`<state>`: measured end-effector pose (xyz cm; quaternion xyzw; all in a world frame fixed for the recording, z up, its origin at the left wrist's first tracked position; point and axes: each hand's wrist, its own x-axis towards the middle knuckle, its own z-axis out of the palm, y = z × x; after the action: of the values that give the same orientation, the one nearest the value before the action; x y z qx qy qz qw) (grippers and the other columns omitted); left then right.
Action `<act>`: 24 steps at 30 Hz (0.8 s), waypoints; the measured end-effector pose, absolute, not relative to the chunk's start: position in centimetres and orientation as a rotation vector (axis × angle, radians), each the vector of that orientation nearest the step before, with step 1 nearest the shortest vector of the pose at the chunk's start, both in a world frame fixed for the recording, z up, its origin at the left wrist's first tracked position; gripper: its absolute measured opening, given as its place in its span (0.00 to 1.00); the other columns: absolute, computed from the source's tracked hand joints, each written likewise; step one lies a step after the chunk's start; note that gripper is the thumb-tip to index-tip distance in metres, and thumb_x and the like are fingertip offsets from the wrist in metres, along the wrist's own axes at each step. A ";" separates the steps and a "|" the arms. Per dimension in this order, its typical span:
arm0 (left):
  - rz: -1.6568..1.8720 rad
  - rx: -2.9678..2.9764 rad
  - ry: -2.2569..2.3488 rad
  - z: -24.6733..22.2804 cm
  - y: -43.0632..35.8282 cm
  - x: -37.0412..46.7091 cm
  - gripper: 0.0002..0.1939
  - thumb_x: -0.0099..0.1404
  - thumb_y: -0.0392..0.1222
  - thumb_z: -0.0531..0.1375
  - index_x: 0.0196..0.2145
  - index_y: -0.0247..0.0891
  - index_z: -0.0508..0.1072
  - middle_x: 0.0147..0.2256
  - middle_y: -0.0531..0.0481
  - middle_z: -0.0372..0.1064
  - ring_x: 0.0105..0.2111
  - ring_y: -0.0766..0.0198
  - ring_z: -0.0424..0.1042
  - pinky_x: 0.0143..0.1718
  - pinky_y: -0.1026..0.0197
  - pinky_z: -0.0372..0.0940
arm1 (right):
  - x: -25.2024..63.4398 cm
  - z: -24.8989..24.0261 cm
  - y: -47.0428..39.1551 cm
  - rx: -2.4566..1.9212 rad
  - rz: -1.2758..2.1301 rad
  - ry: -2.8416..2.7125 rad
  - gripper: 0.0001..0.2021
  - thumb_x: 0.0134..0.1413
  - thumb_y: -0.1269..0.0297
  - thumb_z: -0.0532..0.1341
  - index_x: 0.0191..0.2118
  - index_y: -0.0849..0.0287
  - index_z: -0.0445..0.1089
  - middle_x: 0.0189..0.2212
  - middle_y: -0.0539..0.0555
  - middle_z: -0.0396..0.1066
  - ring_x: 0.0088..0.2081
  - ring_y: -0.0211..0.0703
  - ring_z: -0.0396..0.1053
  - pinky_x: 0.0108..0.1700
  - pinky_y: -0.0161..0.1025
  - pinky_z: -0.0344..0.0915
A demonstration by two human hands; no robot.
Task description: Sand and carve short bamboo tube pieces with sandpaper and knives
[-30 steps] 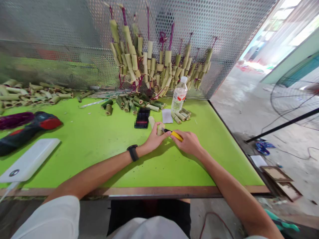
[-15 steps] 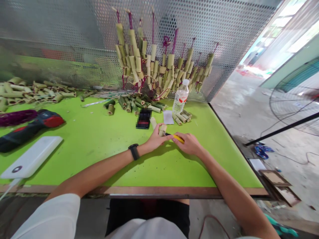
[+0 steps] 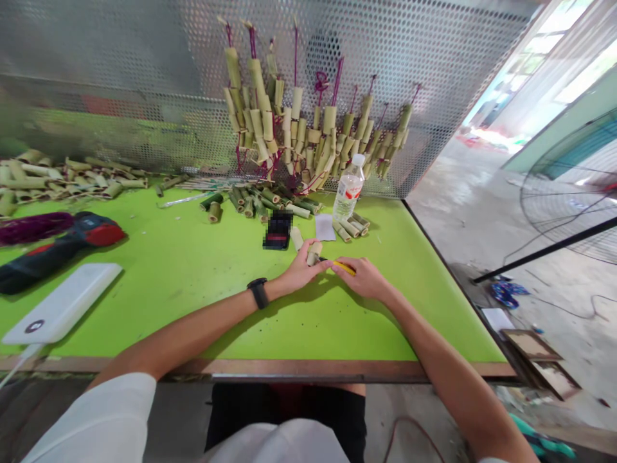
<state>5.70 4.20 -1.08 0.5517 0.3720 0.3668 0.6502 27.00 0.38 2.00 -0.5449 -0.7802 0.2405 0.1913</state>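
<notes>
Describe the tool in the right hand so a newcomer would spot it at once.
Over the green table, the left hand holds a short bamboo piece. Just right of it, the right hand grips the slim tool, dark front end toward that piece. Its bright yellow body sets it apart from the pale bamboo.

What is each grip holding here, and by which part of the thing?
The left grip holds a bamboo piece by its side. The right grip holds a tool by its yellow handle. Exact finger contact is partly hidden.
</notes>
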 end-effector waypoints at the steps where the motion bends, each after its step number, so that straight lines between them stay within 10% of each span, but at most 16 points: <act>1: 0.828 1.265 0.855 -1.1 4.2 5.7 0.39 0.63 0.52 0.76 0.61 0.42 0.59 0.26 0.64 0.61 0.19 0.72 0.56 0.21 0.66 0.52 | 27.0 2.0 0.4 -1.549 0.654 -2.194 0.29 0.74 0.40 0.51 0.39 0.59 0.79 0.26 0.52 0.74 0.25 0.40 0.62 0.31 0.39 0.54; 15: 1.126 1.469 1.015 -2.0 4.0 6.5 0.20 0.68 0.45 0.71 0.51 0.42 0.67 0.43 0.51 0.69 0.42 0.61 0.69 0.47 0.58 0.67 | 25.9 2.2 -0.1 -1.892 0.239 -2.151 0.19 0.77 0.50 0.55 0.53 0.52 0.80 0.35 0.57 0.84 0.31 0.47 0.76 0.34 0.38 0.60; 24: 0.964 1.114 0.828 -2.3 4.5 6.3 0.27 0.71 0.47 0.68 0.60 0.48 0.60 0.28 0.63 0.59 0.19 0.69 0.59 0.22 0.66 0.56 | 27.1 2.1 0.6 -1.740 0.422 -2.143 0.21 0.76 0.49 0.54 0.52 0.57 0.78 0.31 0.56 0.80 0.27 0.44 0.71 0.31 0.38 0.59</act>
<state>6.33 4.54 -2.34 0.4931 0.3665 0.4266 0.6637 27.11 0.64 2.08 -0.6136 -0.7557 0.1489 0.1739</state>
